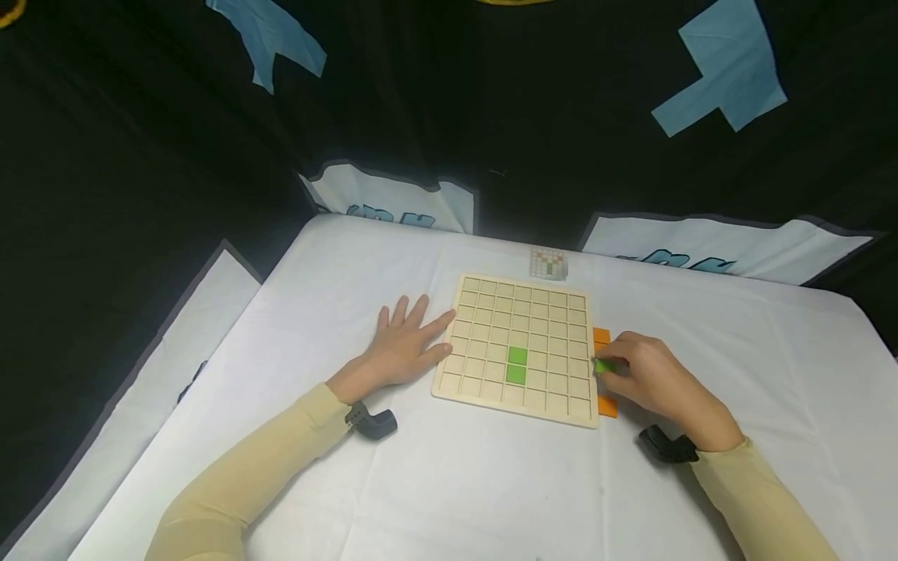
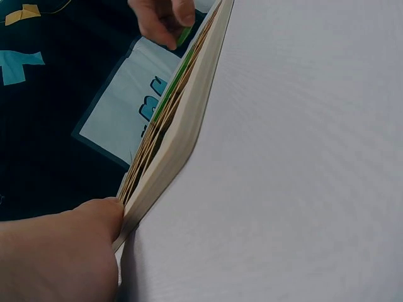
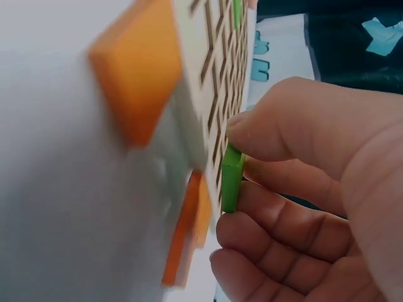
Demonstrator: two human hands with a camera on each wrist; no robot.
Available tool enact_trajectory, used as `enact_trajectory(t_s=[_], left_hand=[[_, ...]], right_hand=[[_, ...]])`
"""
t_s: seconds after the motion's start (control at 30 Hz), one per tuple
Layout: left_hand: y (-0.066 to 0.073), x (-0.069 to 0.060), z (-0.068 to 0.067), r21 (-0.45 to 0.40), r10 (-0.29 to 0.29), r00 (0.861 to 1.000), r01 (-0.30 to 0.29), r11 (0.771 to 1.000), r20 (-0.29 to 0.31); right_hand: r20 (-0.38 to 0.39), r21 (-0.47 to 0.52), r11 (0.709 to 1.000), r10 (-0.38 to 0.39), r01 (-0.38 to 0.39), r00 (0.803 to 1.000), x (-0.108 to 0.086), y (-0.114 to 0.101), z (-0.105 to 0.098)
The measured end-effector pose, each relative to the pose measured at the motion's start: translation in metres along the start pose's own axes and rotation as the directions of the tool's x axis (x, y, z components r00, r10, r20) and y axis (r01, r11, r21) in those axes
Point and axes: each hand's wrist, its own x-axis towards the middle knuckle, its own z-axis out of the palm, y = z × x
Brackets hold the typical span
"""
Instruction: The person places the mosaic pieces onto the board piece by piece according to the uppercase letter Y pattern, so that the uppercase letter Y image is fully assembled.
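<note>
Pale square grid board [image 1: 554, 343]: looks like wood, matt, smooth rounded edges, raised ridges across the face. Flat green square tiles [image 1: 517, 355]: smooth, solid colour, slight sheen close up; painted wood or plastic, can't tell. Flat orange tiles [image 1: 606, 406]: smooth-looking, blurred in right wrist view, same doubt. White tablecloth [image 1: 435, 491]: matt cloth, lightly creased. Black curtain [image 1: 175, 117]: matt cloth, soft folds. Beige long sleeves [image 1: 252, 460]: matt cloth. Dark curved wrist mounts [image 1: 373, 423]: plastic-looking.
</note>
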Motion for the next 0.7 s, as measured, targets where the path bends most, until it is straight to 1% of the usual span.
enact_trajectory(t_s=[0.17,0.3,0.53,0.7], left_hand=[[0.001,0.0,0.0,0.002,0.0,1.0,0.0,1.0,-0.004],[0.001,0.0,0.0,0.002,0.003,1.0,-0.003,1.0,0.004],[0.001,-0.001,0.0,0.009,0.009,1.0,-0.009,1.0,0.006],[0.001,-0.001,-0.001,0.011,0.009,1.0,-0.009,1.0,0.003]], right_hand=[[0.012,0.027,0.999,-0.023,0.023,1.0,0.018,-0.008,0.005],[0.024,0.034,0.998,-0.046,0.045,0.999,0.033,-0.015,0.009],[0.024,0.03,0.991,-0.131,0.13,0.991,0.054,-0.026,0.016],[0.04,0.033,0.99,-0.14,0.138,0.989,0.068,-0.035,0.021]])
